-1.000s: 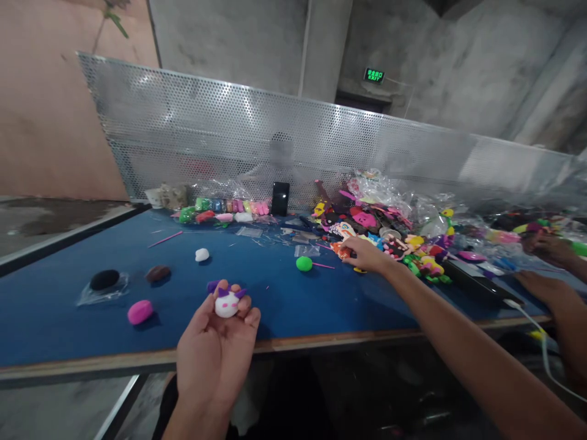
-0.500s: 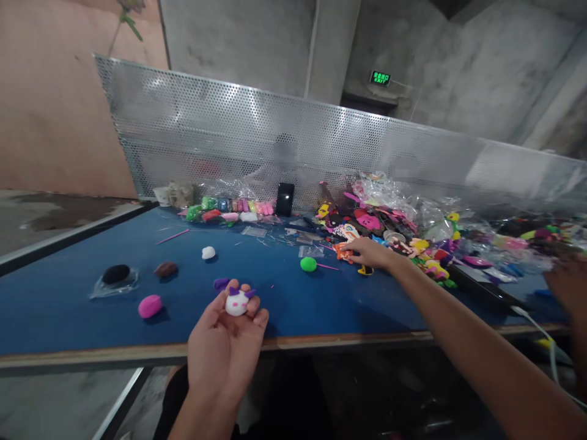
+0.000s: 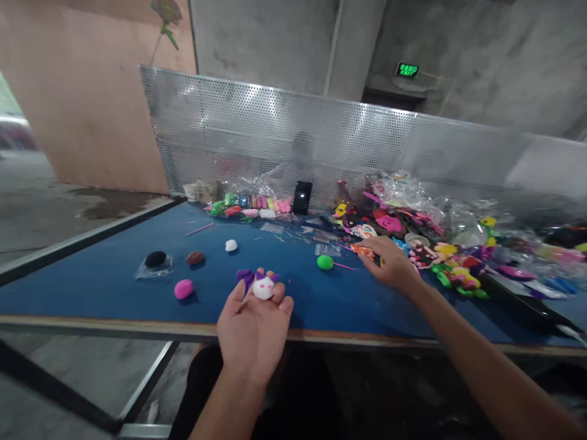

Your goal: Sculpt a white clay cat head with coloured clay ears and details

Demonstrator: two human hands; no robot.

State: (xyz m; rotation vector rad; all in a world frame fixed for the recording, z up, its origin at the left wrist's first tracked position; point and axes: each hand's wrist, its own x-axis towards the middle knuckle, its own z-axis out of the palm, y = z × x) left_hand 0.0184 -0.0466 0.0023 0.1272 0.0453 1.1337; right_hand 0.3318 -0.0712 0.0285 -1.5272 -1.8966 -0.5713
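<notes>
My left hand [image 3: 254, 327] is palm up above the table's front edge. Its curled fingers hold a small white clay animal head [image 3: 263, 288] with purple ears and pink spots. A purple clay piece [image 3: 245, 278] shows beside its thumb and fingers. To the right, my right hand [image 3: 389, 260] reaches down at the near edge of the pile, fingers bent together over an orange figure [image 3: 364, 250]. Whatever lies between those fingertips is hidden. Left of this hand are a green clay ball [image 3: 325, 262] and a thin pink stick [image 3: 345, 266].
Pink [image 3: 184, 289], brown [image 3: 195, 258] and white clay lumps [image 3: 231, 245] lie on the blue table [image 3: 123, 293], with black clay [image 3: 155, 259] on plastic. Wrapped clay packs [image 3: 257, 203] and a phone [image 3: 302, 197] are at the back, before a perforated metal screen [image 3: 257, 116].
The view has swung left, shifting the scene rightward. My right hand has come slightly nearer over the orange figure. My left hand still holds the animal head.
</notes>
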